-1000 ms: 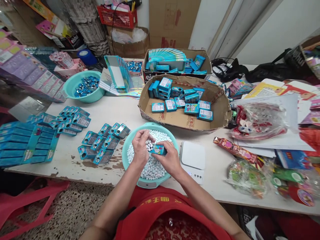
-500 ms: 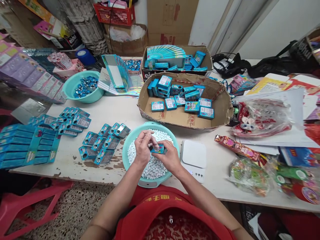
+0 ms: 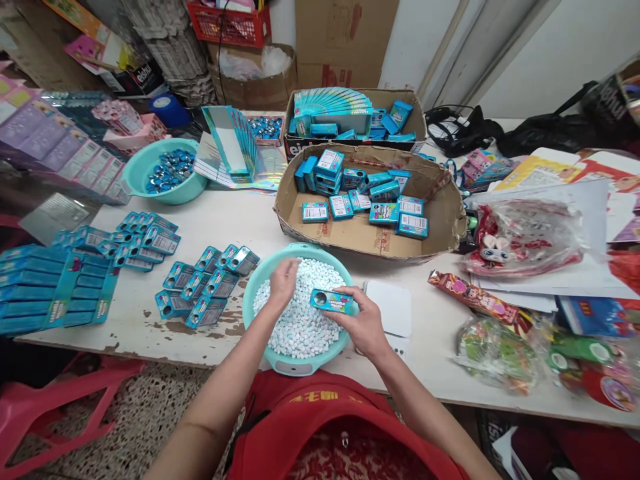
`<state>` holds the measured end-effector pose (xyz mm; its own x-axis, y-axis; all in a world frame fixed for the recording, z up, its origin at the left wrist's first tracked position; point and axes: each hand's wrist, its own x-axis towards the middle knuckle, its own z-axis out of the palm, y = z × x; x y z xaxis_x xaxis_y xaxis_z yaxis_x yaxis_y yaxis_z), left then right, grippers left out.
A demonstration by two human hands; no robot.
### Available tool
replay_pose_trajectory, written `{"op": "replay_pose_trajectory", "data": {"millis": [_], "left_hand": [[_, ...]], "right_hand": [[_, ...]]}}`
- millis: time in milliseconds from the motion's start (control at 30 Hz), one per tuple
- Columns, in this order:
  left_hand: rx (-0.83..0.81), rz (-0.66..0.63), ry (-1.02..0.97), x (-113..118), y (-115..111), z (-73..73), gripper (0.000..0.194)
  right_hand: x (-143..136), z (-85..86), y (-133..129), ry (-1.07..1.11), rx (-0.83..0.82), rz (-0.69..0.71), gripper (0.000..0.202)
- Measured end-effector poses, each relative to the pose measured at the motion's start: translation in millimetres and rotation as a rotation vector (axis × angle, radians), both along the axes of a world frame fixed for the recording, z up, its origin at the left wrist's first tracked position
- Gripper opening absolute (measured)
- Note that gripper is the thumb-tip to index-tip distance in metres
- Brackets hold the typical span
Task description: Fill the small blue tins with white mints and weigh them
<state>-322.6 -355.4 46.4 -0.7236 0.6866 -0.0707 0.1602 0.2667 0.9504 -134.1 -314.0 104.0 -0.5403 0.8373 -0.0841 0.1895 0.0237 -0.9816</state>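
My right hand (image 3: 367,325) grips a small blue candy box (image 3: 343,304) with a round opening at its left end, holding it over the right side of a turquoise basin (image 3: 298,365). White candies (image 3: 305,337) fill the basin. My left hand (image 3: 284,283), blurred by motion, is above the candies at the basin's left, apart from the box; its fingers are too smeared to read. Left of the basin, several similar blue boxes (image 3: 220,283) lie grouped on the table (image 3: 240,230).
Behind the basin is a cardboard tray (image 3: 440,233) with several blue boxes. A white scale (image 3: 400,308) is to the right. Another turquoise basin (image 3: 187,193) holds shiny blue pieces at the back left. Wrapped sweets (image 3: 495,353) lie at the right.
My left hand has come off the blue box and shifted slightly left and up. My right hand has moved right with the box, whose round opening now shows.
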Motion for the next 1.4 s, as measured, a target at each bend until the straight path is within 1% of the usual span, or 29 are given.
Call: {"op": "replay_pose_trajectory", "data": {"millis": [67,100,133,167,233,300,333,367,433,467,533,600,667,700,767,833,867,933,1000,1100,1400], "left_hand": [[-0.202,-0.258,0.216,6,8,-24.3,0.022],[-0.283,-0.359,0.306,11,12,-31.9,0.023],[-0.357,-0.431,0.385,17,14,-36.4,0.025],[-0.431,-0.479,0.454,23,16,-38.3,0.027],[-0.556,-0.538,0.557,30,14,-37.2,0.031],[-0.617,-0.571,0.592,31,6,-34.8,0.03],[-0.62,-0.562,0.582,29,1,-34.4,0.028],[-0.606,-0.527,0.551,26,-5,-34.4,0.025],[-0.526,-0.387,0.41,20,-14,-34.6,0.021],[-0.463,-0.295,0.298,18,-18,-33.6,0.021],[-0.309,-0.101,-0.014,16,-22,-26.4,0.025],[-0.135,0.047,-0.384,17,-23,-10.3,0.029],[0.046,0.118,-0.688,21,-23,13.0,0.033],[0.129,0.127,-0.793,23,-22,25.7,0.034],[0.268,0.113,-0.914,27,-20,49.0,0.034],[0.372,0.128,-0.934,32,-18,65.1,0.032],[0.412,0.149,-0.913,35,-17,70.0,0.03],[0.466,0.201,-0.843,39,-15,74.3,0.027],[0.499,0.233,-0.766,42,-13,74.5,0.025],[0.53,0.235,-0.692,41,-13,73.3,0.023],[0.513,0.233,-0.62,41,-9,73.8,0.022]], "right_hand": [[9,1.0,3,-0.018,0.007,-0.023,0.037],[12,1.3,5,-0.028,0.017,-0.045,0.037],[15,1.3,6,-0.038,0.029,-0.071,0.037],[16,1.0,8,-0.048,0.04,-0.099,0.037],[18,-0.9,9,-0.068,0.055,-0.135,0.036],[18,-4.1,8,-0.084,0.054,-0.152,0.037],[18,-6.1,8,-0.09,0.05,-0.156,0.037],[17,-8.0,7,-0.094,0.046,-0.156,0.038],[16,-11.2,6,-0.1,0.035,-0.144,0.038],[15,-12.2,6,-0.104,0.031,-0.133,0.038],[13,-12.7,5,-0.118,0.041,-0.105,0.037],[9,-11.5,4,-0.135,0.084,-0.075,0.035],[5,-9.8,3,-0.147,0.147,-0.044,0.033],[3,-9.2,2,-0.152,0.178,-0.026,0.032],[-3,-8.8,-1,-0.167,0.231,0.015,0.03],[-9,-9.3,-5,-0.187,0.271,0.062,0.028],[-13,-9.4,-8,-0.198,0.286,0.088,0.028],[-18,-8.9,-12,-0.214,0.313,0.13,0.027],[-22,-7.1,-14,-0.211,0.339,0.154,0.027],[-26,-3.9,-15,-0.198,0.369,0.149,0.028],[-27,-1.1,-8,-0.205,0.366,0.174,0.025]]}}
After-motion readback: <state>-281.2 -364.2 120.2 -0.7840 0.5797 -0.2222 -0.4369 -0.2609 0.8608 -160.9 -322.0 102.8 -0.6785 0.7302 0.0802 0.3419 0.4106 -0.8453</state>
